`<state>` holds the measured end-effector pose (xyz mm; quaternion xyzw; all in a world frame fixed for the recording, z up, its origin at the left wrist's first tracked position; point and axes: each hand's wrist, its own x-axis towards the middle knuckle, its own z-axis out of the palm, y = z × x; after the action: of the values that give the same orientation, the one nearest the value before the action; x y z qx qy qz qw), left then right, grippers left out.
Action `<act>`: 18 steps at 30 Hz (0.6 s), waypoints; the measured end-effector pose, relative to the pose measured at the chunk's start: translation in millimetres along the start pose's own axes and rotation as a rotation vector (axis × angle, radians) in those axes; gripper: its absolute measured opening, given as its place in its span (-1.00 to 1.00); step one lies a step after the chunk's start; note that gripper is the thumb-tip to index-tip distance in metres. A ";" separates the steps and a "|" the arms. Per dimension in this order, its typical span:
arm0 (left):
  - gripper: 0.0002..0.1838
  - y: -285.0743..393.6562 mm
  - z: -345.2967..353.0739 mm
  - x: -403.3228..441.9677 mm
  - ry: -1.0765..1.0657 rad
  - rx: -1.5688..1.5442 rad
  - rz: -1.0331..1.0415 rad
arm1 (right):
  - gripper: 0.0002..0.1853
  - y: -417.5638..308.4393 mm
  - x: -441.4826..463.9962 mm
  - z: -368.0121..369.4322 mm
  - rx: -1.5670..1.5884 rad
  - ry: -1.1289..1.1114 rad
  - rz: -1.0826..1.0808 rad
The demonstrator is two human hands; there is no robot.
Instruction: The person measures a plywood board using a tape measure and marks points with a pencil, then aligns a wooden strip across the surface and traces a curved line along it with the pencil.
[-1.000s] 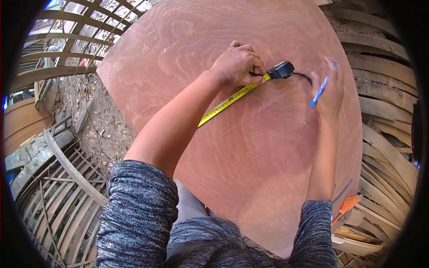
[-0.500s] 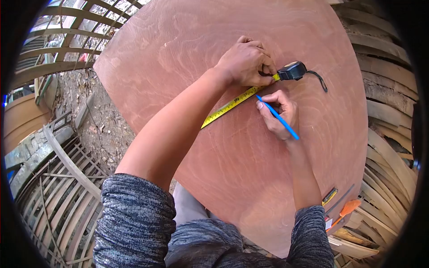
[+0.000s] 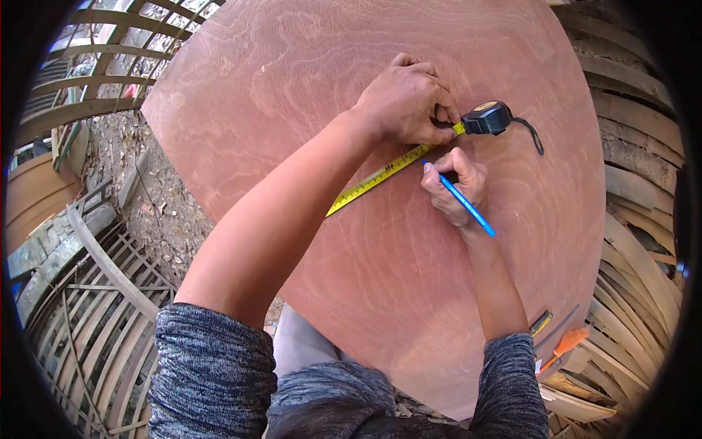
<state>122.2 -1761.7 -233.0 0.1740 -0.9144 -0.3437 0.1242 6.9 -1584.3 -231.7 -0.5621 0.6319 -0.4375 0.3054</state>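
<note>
A reddish plywood sheet fills the middle of the view. Across it runs the yellow blade of a tape measure, whose black case rests at the upper right with its strap trailing. My left hand is closed on the blade just beside the case, pressing it to the wood. Below it, my right hand grips a blue pen, its tip close to the lower edge of the blade. My left forearm hides part of the tape.
At the sheet's lower right lie a yellow-and-black utility knife, a thin metal strip and an orange-handled tool. Curved wooden slats surround the right side, with a slatted frame at the lower left over leaf-strewn ground.
The right hand and pen have shifted slightly downward, and the pen tip is a little lower beside the tape. The left hand keeps its hold; the view has moved slightly.
</note>
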 end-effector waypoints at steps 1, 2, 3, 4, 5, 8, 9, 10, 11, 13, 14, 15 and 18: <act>-0.77 0.2 0.0 0.2 -0.001 -0.004 -0.003 | -0.64 -0.7 -0.1 -1.5 -0.003 -0.014 0.014; -0.77 0.4 -0.2 0.3 -0.003 -0.008 -0.006 | -0.63 -1.9 0.0 -2.6 -0.005 -0.028 0.029; -0.77 0.6 -0.6 0.4 -0.008 -0.006 -0.007 | -0.64 -3.9 0.9 -2.6 0.002 -0.021 0.021; -0.78 0.3 -0.7 0.7 -0.013 -0.004 -0.007 | -0.65 -6.3 2.3 -2.0 0.009 -0.015 0.013; -0.78 0.1 -1.1 1.1 -0.018 -0.001 -0.006 | -0.65 -7.3 3.1 -1.4 0.017 -0.007 0.005; -0.78 0.4 -1.2 0.7 -0.013 -0.007 -0.001 | -0.65 -4.8 2.0 -0.4 0.013 0.002 0.008; -0.78 0.3 -1.0 0.5 -0.007 -0.004 0.005 | -0.65 -4.5 2.2 -0.2 0.006 0.005 0.003; -0.78 0.1 -0.5 0.1 0.000 -0.001 0.010 | -0.65 -4.7 2.7 -0.2 0.000 0.008 -0.003; -0.78 -0.3 0.3 -0.1 0.006 0.002 0.015 | -0.65 -4.4 2.7 -0.1 -0.007 0.012 -0.008; -0.78 -0.7 1.3 0.0 0.017 -0.001 0.023 | -0.65 -3.7 2.2 0.0 -0.014 0.013 -0.007; -0.78 -0.9 1.2 -0.1 0.024 -0.002 0.026 | -0.65 -3.6 2.4 0.0 -0.017 0.012 -0.007; -0.78 -1.3 1.2 -0.1 0.018 -0.004 0.024 | -0.65 -3.3 2.4 0.2 -0.014 0.012 -0.010; -0.77 -1.2 0.6 0.4 0.010 -0.003 0.023 | -0.65 -3.1 2.7 -0.4 -0.016 0.000 -0.014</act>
<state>121.9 -1762.3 -234.2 0.1650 -0.9152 -0.3429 0.1330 7.5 -1586.8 -228.4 -0.5687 0.6315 -0.4348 0.2978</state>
